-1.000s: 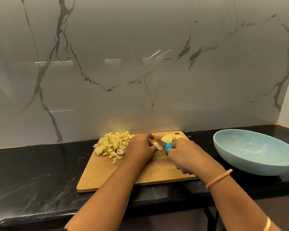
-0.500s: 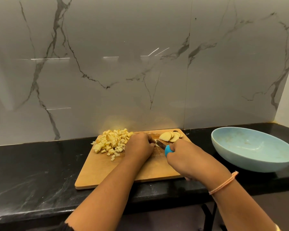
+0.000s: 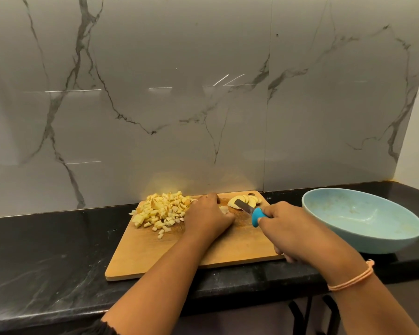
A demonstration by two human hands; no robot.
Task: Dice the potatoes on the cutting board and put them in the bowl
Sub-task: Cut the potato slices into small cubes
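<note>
A wooden cutting board (image 3: 237,247) lies on the black counter. A heap of diced potato (image 3: 161,210) covers its far left part. Several potato slices (image 3: 246,200) lie fanned at its far right corner. My left hand (image 3: 207,217) sits between them, fingers curled over a small potato piece (image 3: 224,209) that is mostly hidden. My right hand (image 3: 298,233) grips a knife (image 3: 250,210) by its blue handle, the blade raised and pointing toward the slices. A light blue bowl (image 3: 370,240) stands to the right of the board, with no potato in it.
The marble wall (image 3: 203,93) rises straight behind the board. The black counter (image 3: 46,250) stretches bare to the left, and its front edge runs just below the board. Dark metal legs (image 3: 300,315) show under the counter at lower right.
The knife blade has lifted off the board and drawn slightly right, away from my left hand. My left hand stays in place on the potato piece.
</note>
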